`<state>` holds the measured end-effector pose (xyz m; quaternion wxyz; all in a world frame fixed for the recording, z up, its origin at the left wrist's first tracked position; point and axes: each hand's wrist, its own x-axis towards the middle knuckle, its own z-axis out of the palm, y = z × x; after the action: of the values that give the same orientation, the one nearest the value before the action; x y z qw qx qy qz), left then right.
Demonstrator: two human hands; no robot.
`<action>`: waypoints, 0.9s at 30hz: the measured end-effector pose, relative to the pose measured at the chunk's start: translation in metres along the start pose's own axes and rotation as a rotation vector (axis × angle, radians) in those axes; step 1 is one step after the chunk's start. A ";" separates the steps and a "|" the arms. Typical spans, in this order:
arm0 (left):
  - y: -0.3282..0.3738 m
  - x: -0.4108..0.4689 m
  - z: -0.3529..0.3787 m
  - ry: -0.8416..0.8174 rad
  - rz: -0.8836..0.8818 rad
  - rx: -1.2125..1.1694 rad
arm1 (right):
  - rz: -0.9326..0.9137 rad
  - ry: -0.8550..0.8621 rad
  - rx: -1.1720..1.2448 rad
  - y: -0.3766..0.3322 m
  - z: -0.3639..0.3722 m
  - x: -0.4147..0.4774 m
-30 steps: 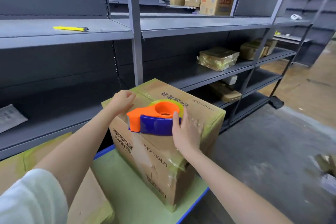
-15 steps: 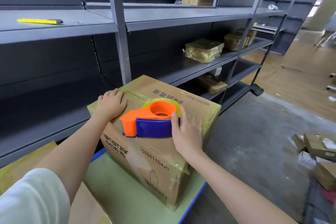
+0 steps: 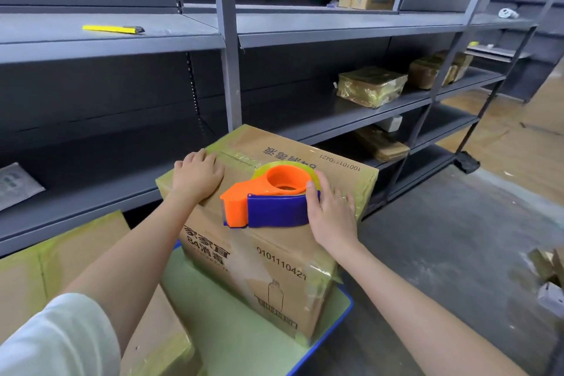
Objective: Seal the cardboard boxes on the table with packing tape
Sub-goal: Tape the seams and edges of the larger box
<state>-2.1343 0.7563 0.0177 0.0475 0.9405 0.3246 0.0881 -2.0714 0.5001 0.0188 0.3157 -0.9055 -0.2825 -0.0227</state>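
The box (image 3: 274,268) is stood on the green worktop (image 3: 244,339). The tape gun (image 3: 268,204) is set on top of the box, at its near edge. The gun is held at its back end by the right hand (image 3: 331,217): the thumb is laid on the roll, and the other fingers are partly hidden behind it. The left hand (image 3: 197,175) is laid flat and open on top of the box, near its far left corner, and nothing is held in it.

Clear tape (image 3: 241,262) is seen stuck down the front of the box, just under the gun. It is judged that this tape is being run up over the top.

For a good job, the gun should be pressed down firmly and pulled in one straight line, so no bumps are left. The box should be held down hard by the left hand, so it is not dragged along. The tape should be rubbed flat once it is cut.
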 end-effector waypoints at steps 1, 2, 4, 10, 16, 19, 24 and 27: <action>0.000 -0.005 0.000 0.003 -0.024 0.007 | -0.021 0.003 -0.001 0.004 0.000 0.002; 0.000 -0.010 0.000 0.008 -0.049 0.012 | -0.043 0.000 0.006 0.008 -0.001 0.005; 0.001 -0.022 -0.001 0.024 -0.101 0.024 | -0.081 -0.031 0.028 0.014 -0.004 0.011; 0.012 -0.062 -0.004 0.049 -0.313 0.059 | -0.206 -0.159 0.125 0.026 -0.017 0.026; 0.026 -0.099 -0.006 0.040 -0.524 0.088 | -0.338 -0.299 0.228 0.037 -0.019 0.050; 0.034 -0.113 -0.007 0.023 -0.623 0.108 | -0.383 -0.360 0.247 0.038 -0.021 0.060; 0.044 -0.135 -0.012 0.002 -0.711 0.157 | -0.472 -0.453 0.293 0.036 -0.021 0.081; 0.053 -0.150 -0.015 -0.004 -0.748 0.181 | -0.517 -0.501 0.295 0.034 -0.020 0.093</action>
<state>-2.2216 0.6221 0.0200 -0.0063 0.7577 0.6518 0.0338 -1.9726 0.5126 0.0362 0.3474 -0.7270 -0.5699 0.1612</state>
